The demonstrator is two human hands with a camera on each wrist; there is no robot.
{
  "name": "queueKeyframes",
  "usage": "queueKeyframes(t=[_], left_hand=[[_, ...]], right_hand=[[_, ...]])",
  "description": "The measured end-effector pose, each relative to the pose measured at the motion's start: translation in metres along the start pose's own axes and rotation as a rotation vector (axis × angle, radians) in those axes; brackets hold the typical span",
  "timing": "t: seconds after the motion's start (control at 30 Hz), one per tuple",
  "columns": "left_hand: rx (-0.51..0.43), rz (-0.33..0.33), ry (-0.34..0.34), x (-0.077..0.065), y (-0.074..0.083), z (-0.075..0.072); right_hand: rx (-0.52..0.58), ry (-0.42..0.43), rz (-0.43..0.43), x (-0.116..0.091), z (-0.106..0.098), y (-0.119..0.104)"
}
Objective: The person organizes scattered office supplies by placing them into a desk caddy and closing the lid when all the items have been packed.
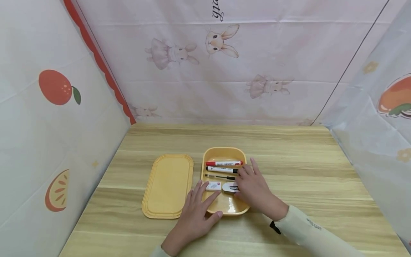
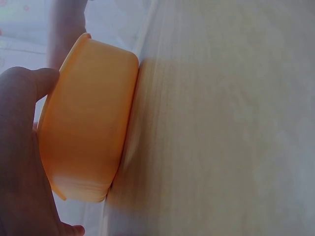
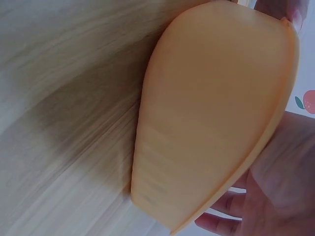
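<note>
A yellow plastic box (image 1: 226,210) stands on the table without its lid. My left hand (image 1: 196,216) rests over its near left rim, fingers spread and fairly straight, fingertips right at a small white eraser (image 1: 213,186). My right hand (image 1: 257,189) reaches over the right rim, with thumb and fingers around the right end of a small white stapler-like thing (image 1: 229,187); the fingers partly hide it. Above these in the box lie a red marker (image 1: 224,163), a black-capped white marker (image 1: 221,169) and a thin black pen (image 1: 219,176). Both wrist views show mostly the box's outer wall (image 2: 91,113).
The flat yellow lid (image 1: 168,185) lies on the wood-grain table (image 1: 295,160) just left of the box. Cloth with printed fruit hangs on both sides, and a rabbit-print cloth (image 1: 205,100) hangs behind the table.
</note>
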State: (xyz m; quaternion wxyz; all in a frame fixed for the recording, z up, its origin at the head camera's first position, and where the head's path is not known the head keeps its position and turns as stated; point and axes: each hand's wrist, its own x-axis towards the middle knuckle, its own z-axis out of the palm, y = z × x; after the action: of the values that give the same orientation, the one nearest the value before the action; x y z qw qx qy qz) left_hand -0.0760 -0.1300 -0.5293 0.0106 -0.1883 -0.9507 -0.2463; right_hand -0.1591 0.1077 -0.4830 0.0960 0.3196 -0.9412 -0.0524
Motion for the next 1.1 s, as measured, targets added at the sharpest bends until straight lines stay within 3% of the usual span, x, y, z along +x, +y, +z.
queueKeyframes(t=[0.37, 0.7, 0.93, 1.1], left_hand=[[0.000, 0.004, 0.020, 0.003, 0.003, -0.003], [-0.006, -0.012, 0.004, 0.003, 0.004, -0.006], [-0.020, -0.021, -0.005, 0.003, 0.006, -0.008], [-0.024, -0.034, -0.025, 0.003, 0.006, -0.011]], right_hand=[[-0.057, -0.009, -0.031, 0.004, -0.005, 0.001], [-0.019, -0.027, -0.009, 0.005, -0.008, -0.001], [0.068, 0.015, 0.016, 0.003, -0.010, -0.001], [0.147, 0.123, 0.029, 0.000, -0.014, -0.005]])
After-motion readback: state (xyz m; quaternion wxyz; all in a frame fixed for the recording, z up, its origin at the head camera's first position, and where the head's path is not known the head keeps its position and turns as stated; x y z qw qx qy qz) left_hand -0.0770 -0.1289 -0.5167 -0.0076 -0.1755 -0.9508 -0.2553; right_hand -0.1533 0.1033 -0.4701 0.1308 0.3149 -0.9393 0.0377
